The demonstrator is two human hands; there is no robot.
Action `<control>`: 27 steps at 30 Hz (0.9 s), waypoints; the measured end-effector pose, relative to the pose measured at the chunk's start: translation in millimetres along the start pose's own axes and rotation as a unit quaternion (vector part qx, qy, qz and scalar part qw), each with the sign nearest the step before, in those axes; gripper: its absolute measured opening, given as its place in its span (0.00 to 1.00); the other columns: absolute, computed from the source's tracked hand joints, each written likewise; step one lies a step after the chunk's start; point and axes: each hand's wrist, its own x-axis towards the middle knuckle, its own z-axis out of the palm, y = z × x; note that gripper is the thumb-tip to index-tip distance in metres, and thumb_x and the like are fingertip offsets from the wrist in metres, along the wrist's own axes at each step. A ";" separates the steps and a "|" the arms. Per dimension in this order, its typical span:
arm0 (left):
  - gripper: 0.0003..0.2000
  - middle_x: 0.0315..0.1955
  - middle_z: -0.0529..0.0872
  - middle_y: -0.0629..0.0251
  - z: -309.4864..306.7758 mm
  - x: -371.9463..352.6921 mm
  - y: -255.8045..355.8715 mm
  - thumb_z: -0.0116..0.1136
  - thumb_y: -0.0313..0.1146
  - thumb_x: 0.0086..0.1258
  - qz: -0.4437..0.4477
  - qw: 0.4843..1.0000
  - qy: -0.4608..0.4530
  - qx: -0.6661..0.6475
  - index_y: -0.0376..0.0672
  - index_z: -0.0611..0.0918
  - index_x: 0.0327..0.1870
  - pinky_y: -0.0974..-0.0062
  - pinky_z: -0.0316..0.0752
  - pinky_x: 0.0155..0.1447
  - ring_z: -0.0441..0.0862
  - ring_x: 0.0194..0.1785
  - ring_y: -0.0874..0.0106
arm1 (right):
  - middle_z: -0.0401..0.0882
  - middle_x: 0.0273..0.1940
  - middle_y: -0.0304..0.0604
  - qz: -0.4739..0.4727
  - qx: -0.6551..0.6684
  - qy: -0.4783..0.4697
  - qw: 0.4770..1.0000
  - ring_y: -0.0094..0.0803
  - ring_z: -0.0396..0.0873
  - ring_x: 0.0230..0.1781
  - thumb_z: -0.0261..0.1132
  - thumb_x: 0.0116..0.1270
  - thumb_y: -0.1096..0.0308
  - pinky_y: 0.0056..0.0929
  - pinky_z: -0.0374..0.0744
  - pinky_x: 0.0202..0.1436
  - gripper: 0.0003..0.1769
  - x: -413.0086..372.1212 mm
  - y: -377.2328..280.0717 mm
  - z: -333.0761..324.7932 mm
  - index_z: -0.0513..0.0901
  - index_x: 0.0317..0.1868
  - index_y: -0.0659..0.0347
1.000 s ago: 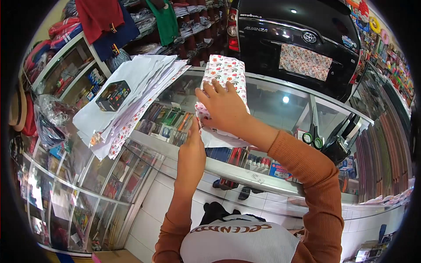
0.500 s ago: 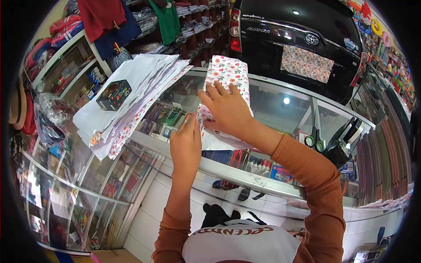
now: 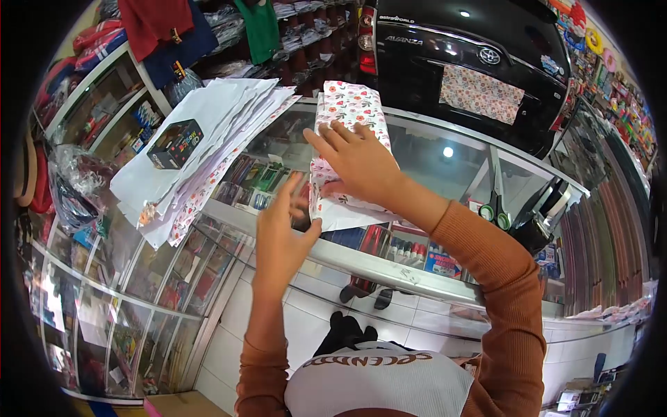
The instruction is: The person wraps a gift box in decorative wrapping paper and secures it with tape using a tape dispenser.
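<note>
A package in white floral wrapping paper (image 3: 353, 104) lies lengthwise on the glass counter. My right hand (image 3: 358, 163) rests across its middle, fingers spread and palm down. At the near end, a loose flap of the paper (image 3: 347, 215) shows its plain white side. My left hand (image 3: 281, 233) is beside the package's lower left corner, fingers apart and thumb close to the paper's edge. Nothing shows in its grasp. The part of the package beneath my right palm is hidden.
Left on the counter, a stack of paper sheets (image 3: 208, 118) carries a small black box (image 3: 176, 144). Green-handled scissors (image 3: 495, 205) and a black tape dispenser (image 3: 542, 221) are to the right. A black car (image 3: 417, 55) stands behind the glass counter (image 3: 458, 153).
My left hand has drawn back from the package's left edge and its fingers have spread. My right hand stays on top. The whole view has shifted slightly.
</note>
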 end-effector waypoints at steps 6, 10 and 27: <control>0.32 0.54 0.75 0.56 -22.4 58.3 -10.0 0.63 0.26 0.53 0.185 0.982 -0.036 -0.030 0.45 0.70 0.64 0.57 0.61 0.68 0.72 0.60 0.58 | 0.64 0.64 0.55 -0.066 0.282 0.063 0.955 0.51 0.64 0.65 0.72 0.53 0.58 0.50 0.62 0.69 0.47 -2.0 18.7 -18.3 0.58 0.70 0.61; 0.32 0.59 0.73 0.60 -25.0 85.6 -1.1 0.65 0.29 0.54 0.288 0.952 -0.103 -0.004 0.48 0.71 0.64 0.47 0.47 0.75 0.67 0.67 0.57 | 0.62 0.63 0.58 0.018 0.250 0.081 0.965 0.55 0.62 0.65 0.72 0.51 0.61 0.49 0.63 0.67 0.46 -16.8 24.9 -40.3 0.59 0.67 0.62; 0.31 0.67 0.67 0.53 41.7 151.5 1.2 0.62 0.31 0.60 0.471 0.832 -0.292 0.006 0.47 0.67 0.67 0.50 0.44 0.77 0.58 0.74 0.54 | 0.67 0.60 0.63 0.343 0.397 0.138 0.840 0.51 0.73 0.59 0.67 0.64 0.68 0.38 0.75 0.58 0.40 -71.0 -10.9 -0.6 0.50 0.66 0.68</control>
